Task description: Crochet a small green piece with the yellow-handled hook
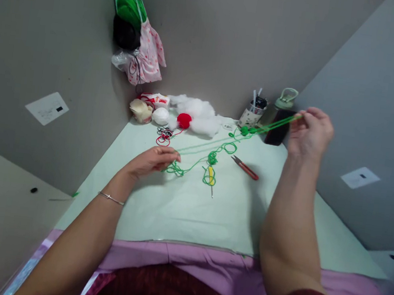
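Green yarn (219,142) stretches in a doubled strand between my two hands, over the table. My left hand (155,160) pinches its lower end low over the tabletop, beside a small tangle of the same yarn. Raised at the right, my right hand (311,128) grips the other end between thumb and fingers. A small green crocheted piece (212,157) lies under the strand, joined to loose yarn. Just below it is a crochet hook with a yellow handle (211,175), ringed by a yarn loop. Red-handled thread snips (245,167) rest to the right.
Behind lie white stuffing (201,110), a red yarn ball (184,120), a white ball (160,116) and a cream yarn ball (140,111). A pen cup (250,116), a bottle (284,101) and a dark phone (278,134) stand at the back right. Bags (150,55) hang on the wall.
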A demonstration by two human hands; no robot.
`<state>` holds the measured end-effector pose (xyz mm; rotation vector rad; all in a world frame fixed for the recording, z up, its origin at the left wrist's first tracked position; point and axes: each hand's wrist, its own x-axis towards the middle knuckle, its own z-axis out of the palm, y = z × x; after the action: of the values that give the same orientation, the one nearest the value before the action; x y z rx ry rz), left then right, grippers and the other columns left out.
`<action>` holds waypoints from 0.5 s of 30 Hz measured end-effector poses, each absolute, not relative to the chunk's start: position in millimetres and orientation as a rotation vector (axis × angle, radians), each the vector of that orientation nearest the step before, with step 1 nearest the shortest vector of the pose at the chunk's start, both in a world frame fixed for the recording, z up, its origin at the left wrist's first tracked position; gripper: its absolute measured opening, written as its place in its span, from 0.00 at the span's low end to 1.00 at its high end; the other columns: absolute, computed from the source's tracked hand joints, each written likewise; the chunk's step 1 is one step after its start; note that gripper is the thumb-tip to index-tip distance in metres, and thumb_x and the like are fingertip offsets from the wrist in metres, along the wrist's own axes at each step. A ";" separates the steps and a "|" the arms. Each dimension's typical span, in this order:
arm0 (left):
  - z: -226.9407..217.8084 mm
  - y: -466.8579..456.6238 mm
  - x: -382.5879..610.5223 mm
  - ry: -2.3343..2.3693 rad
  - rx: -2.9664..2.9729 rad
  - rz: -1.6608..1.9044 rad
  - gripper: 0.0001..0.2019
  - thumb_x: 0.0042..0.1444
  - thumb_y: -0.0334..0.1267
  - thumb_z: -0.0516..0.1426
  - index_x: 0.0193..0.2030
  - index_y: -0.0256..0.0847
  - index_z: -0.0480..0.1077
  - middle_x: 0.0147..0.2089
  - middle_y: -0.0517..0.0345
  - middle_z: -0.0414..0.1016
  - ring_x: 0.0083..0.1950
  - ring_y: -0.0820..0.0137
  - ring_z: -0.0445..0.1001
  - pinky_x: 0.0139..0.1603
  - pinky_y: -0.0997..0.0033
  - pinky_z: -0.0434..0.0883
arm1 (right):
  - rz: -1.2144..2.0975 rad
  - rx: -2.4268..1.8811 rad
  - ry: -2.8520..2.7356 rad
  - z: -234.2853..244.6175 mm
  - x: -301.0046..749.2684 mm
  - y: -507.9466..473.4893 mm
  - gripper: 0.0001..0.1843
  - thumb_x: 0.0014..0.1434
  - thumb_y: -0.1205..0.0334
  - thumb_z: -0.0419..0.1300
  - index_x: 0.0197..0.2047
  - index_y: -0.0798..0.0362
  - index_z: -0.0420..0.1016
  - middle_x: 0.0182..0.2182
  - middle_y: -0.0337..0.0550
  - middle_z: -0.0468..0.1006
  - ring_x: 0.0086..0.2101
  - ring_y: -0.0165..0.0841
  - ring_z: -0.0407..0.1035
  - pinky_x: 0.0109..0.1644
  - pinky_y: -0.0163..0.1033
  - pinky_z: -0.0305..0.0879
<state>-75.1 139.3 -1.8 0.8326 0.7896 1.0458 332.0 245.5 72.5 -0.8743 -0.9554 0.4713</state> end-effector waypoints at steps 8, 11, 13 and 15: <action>6.6 156.6 -94.0 0.576 0.443 1.561 0.10 0.72 0.33 0.57 0.36 0.39 0.72 0.22 0.70 0.64 0.15 0.87 0.50 0.14 0.88 0.51 | 0.472 -1.311 -1.796 44.3 228.7 232.3 0.08 0.52 0.74 0.66 0.34 0.53 0.81 0.32 0.47 0.82 0.39 0.42 0.75 0.53 0.51 0.69; 8.4 156.1 -94.2 0.554 0.371 1.568 0.16 0.76 0.32 0.49 0.36 0.37 0.72 0.22 0.69 0.65 0.14 0.87 0.51 0.14 0.87 0.52 | 0.644 -1.229 -2.041 25.1 178.0 218.8 0.05 0.54 0.71 0.68 0.34 0.52 0.84 0.33 0.46 0.84 0.34 0.38 0.76 0.49 0.45 0.70; 10.6 153.8 -92.2 0.548 0.345 1.560 0.17 0.76 0.33 0.49 0.36 0.37 0.72 0.22 0.69 0.65 0.14 0.87 0.52 0.14 0.87 0.53 | 0.759 -1.139 -2.150 8.3 146.1 208.8 0.13 0.54 0.70 0.69 0.44 0.51 0.85 0.44 0.46 0.86 0.34 0.34 0.76 0.46 0.41 0.71; 12.8 151.7 -90.0 0.550 0.332 1.548 0.15 0.76 0.32 0.51 0.35 0.36 0.72 0.22 0.69 0.65 0.14 0.87 0.52 0.13 0.87 0.53 | 0.830 -1.075 -2.204 -7.9 122.4 201.9 0.24 0.53 0.72 0.70 0.53 0.49 0.82 0.51 0.45 0.85 0.33 0.31 0.75 0.44 0.38 0.70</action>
<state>-90.0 151.7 12.8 0.3322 0.5503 1.5483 122.4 201.9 -7.9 -1.0745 -2.2042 0.8296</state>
